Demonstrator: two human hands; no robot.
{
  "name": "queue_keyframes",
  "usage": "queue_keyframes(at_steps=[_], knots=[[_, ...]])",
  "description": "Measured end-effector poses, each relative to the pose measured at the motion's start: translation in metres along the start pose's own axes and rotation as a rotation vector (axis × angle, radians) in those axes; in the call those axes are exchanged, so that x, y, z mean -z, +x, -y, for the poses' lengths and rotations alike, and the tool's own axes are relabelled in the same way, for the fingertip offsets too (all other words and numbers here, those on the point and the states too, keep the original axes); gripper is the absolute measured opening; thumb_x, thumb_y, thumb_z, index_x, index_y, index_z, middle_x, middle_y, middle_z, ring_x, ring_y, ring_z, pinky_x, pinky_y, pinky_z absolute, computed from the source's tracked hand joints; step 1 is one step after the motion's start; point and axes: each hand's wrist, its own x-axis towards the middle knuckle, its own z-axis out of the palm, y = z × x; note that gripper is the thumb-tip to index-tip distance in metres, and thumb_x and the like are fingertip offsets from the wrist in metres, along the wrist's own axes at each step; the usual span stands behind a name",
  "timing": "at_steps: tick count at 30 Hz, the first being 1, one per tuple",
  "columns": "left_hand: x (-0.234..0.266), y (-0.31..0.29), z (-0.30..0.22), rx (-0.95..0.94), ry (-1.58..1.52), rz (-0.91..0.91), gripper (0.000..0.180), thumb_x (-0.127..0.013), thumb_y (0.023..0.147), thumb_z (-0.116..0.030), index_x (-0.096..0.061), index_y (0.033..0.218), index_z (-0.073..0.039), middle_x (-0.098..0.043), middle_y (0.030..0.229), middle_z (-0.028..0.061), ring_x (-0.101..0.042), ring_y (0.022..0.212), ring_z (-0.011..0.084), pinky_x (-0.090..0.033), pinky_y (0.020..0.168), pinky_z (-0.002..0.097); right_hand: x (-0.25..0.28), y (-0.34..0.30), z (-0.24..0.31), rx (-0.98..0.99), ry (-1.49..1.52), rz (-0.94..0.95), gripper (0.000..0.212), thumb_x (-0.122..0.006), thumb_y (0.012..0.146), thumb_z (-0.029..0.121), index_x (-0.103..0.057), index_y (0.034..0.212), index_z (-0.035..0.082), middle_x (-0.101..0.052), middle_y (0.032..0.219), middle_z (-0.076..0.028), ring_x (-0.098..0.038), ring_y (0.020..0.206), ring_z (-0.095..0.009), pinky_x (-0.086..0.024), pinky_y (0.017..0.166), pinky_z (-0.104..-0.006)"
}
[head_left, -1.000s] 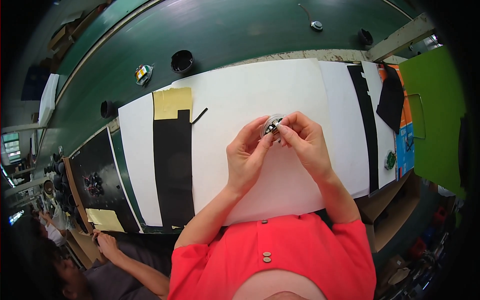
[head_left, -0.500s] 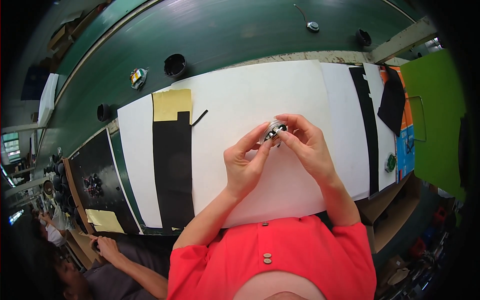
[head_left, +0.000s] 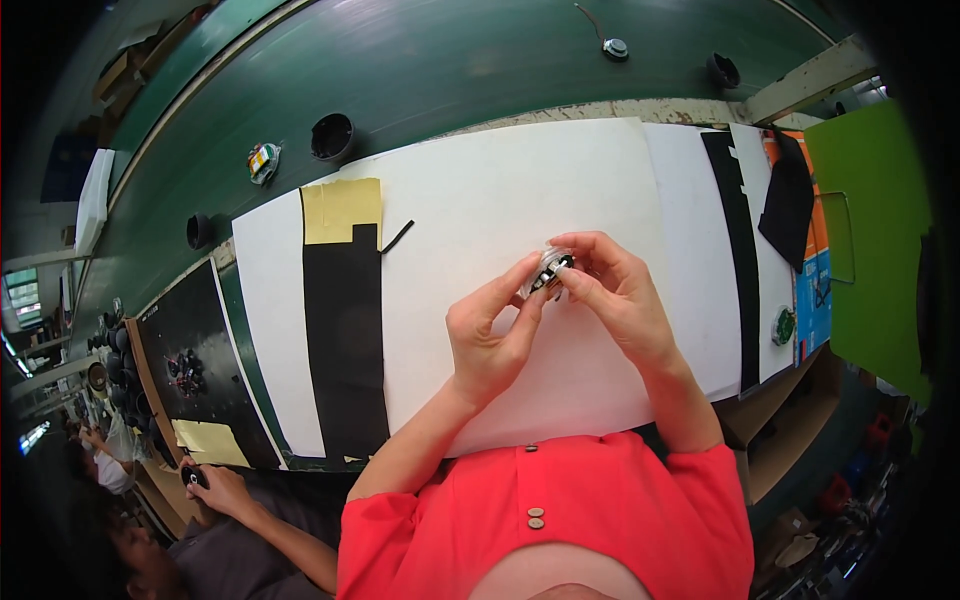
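Note:
Above the white sheet (head_left: pixel 450 180), a small round assembly (head_left: pixel 550 268) with a clear plastic rim and black and silvery parts is held between both hands. My left hand (head_left: pixel 488 328) pinches its left and lower side between thumb and fingers. On the other side, my right hand (head_left: pixel 625 300) grips it, the thumb pressed on its face and the fingers curled behind the rim. The fingers partly cover the assembly, so its finer parts cannot be made out. To the left of the hands a short black strip (head_left: pixel 398 236) lies on the sheet.
Beyond the sheet, a green conveyor belt (head_left: pixel 450 70) carries black cups (head_left: pixel 332 137), a wrapped part (head_left: pixel 263 163) and a silvery disc with a wire (head_left: pixel 615 48). A green part (head_left: pixel 783 325) lies at right. A co-worker's hand (head_left: pixel 225 492) holds a black round piece at lower left.
The things on the belt have shifted a little to the left. The assembly has tilted slightly in my hands, which stay in place. The co-worker's hand has turned, showing the black piece.

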Motion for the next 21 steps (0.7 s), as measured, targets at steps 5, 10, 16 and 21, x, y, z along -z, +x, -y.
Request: queue_keyframes(at_steps=[5,10,16,21], knots=[[0.0,0.003,0.002,0.041,-0.02,0.003,0.041,-0.066,0.09,0.008,-0.067,0.131,0.0,-0.076,0.108,0.0137,-0.074,0.093,0.0165,-0.058,0.075,0.0274,0.001,0.003,-0.001,-0.006,-0.024,-0.006,0.026,-0.061,0.102,0.01,-0.06,0.125,-0.001,-0.068,0.106,-0.003,-0.063,0.095,-0.008,-0.05,0.08,-0.0227],[0.004,0.009,-0.001,0.349,-0.311,0.045,0.042,-0.067,0.093,0.003,-0.062,0.135,0.001,-0.072,0.115,0.0122,-0.073,0.096,0.0181,-0.059,0.082,0.0288,0.006,0.006,-0.006,0.06,-0.134,-0.028,0.024,-0.06,0.102,0.01,-0.06,0.122,-0.003,-0.067,0.098,-0.004,-0.065,0.09,-0.008,-0.052,0.078,-0.0229],[0.007,0.012,-0.008,0.01,0.033,0.127,0.047,-0.069,0.09,0.004,-0.062,0.136,-0.003,-0.066,0.12,0.0141,-0.072,0.097,0.0202,-0.064,0.077,0.031,0.006,0.001,0.001,0.106,-0.166,-0.079,0.02,-0.061,0.101,0.008,-0.062,0.119,-0.002,-0.067,0.094,-0.004,-0.065,0.086,-0.007,-0.052,0.074,-0.0221],[0.014,0.015,-0.001,-0.082,0.124,0.144,0.044,-0.072,0.088,0.004,-0.064,0.131,-0.002,-0.071,0.115,0.0163,-0.074,0.092,0.0218,-0.065,0.074,0.0314,0.003,-0.002,-0.002,0.218,-0.272,-0.08,0.017,-0.061,0.1,0.002,-0.063,0.116,-0.003,-0.068,0.091,-0.006,-0.068,0.08,-0.009,-0.054,0.07,-0.0224]])
